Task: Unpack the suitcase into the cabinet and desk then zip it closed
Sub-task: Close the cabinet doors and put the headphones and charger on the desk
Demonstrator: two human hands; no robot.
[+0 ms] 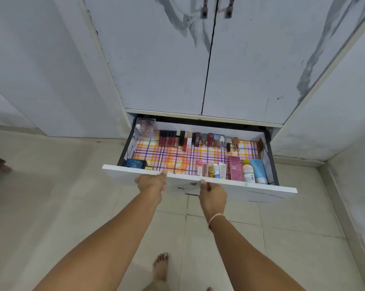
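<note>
A white cabinet drawer stands pulled open below two shut cabinet doors. A checked liner covers its bottom. A row of lipsticks lines the back, and tubes and bottles stand along the front right. A blue box lies at the front left and a clear box at the back left. My left hand grips the top edge of the drawer front. My right hand holds the front panel by the metal handle. The suitcase is not in view.
Pale floor tiles spread under the drawer. My bare foot stands below it. White walls close in on the right and a white panel on the left. Two metal door handles show at the top.
</note>
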